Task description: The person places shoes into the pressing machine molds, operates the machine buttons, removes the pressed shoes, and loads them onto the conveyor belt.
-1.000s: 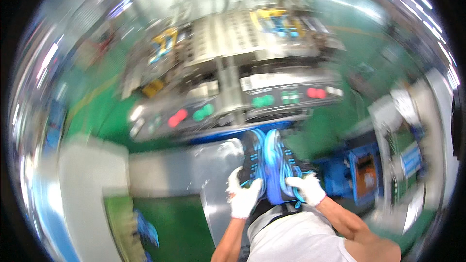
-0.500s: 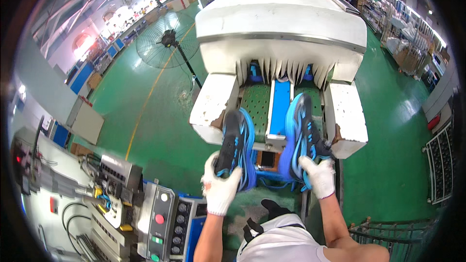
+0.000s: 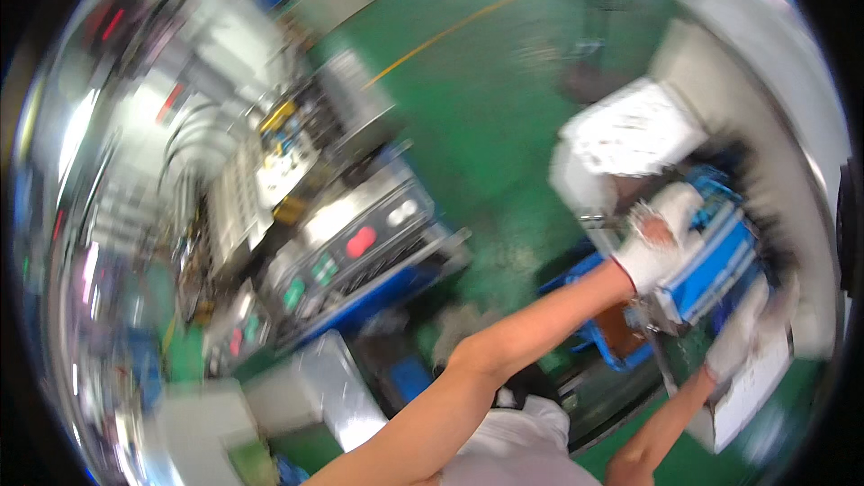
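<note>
My left hand (image 3: 663, 232), in a white glove, reaches into the mouth of a white machine (image 3: 729, 63). Just beyond its fingers is a blue shoe (image 3: 713, 187), partly inside the opening. A bright blue strip (image 3: 711, 274) runs between my hands along the machine's bed. My right hand (image 3: 742, 328), also gloved, is at the other side of this strip, near the opening. Motion smears the fingers of both hands, so whether either one grips anything is unclear. The second shoe cannot be made out behind my right hand.
White side blocks, one of them (image 3: 634, 130) at the left, flank the machine's mouth. Below it hangs a blue-edged tray (image 3: 616, 337). To my left stands a control panel (image 3: 360, 243) with red, green and white buttons, beside a metal machine (image 3: 256, 193). The floor (image 3: 504, 63) is green.
The view has swung left, and the machine now sits at the right. Both hands have moved forward to its mouth; the shoes they held in front of it are now at the opening or hidden.
</note>
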### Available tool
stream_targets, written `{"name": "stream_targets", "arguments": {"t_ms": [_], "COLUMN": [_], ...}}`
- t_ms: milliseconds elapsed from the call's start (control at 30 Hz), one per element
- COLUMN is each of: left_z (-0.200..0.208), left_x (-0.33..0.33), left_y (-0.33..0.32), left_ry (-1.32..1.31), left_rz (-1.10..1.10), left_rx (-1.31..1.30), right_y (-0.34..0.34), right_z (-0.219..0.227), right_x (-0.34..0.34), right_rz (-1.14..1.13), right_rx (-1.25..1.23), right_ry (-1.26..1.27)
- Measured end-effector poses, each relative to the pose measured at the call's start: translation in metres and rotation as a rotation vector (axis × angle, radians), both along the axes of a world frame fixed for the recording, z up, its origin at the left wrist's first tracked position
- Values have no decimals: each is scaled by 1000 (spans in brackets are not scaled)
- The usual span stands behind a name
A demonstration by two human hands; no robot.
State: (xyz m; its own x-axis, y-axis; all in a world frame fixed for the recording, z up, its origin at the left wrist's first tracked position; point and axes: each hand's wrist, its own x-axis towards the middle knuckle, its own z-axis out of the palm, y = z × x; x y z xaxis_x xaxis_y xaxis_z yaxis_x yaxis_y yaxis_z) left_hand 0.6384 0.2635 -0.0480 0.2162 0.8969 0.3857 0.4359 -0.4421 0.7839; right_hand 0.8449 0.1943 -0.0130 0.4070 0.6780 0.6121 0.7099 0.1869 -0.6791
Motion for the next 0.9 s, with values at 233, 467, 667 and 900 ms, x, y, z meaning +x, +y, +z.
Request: {"name": "stream_targets", "arguments": {"t_ms": [233, 467, 667, 900], "left_z": [-155, -97, -129, -233], "left_x": [-275, -142, 54, 119], "left_y": [-464, -1057, -1097, -899], "left_ry": [491, 105, -315, -938], "left_rz": [884, 2873, 2795, 2805], "left_rx": [-953, -1213, -1501, -1292], "right_y": [-145, -201, -263, -406], "right_z": [-169, -234, -261, -240], "right_x": [-230, -308, -361, -444], "right_rz": [1105, 1465, 1501, 1762], "right_rx": [-1255, -1202, -1360, -1138], "right_ry": [533, -316, -721, -1159]}}
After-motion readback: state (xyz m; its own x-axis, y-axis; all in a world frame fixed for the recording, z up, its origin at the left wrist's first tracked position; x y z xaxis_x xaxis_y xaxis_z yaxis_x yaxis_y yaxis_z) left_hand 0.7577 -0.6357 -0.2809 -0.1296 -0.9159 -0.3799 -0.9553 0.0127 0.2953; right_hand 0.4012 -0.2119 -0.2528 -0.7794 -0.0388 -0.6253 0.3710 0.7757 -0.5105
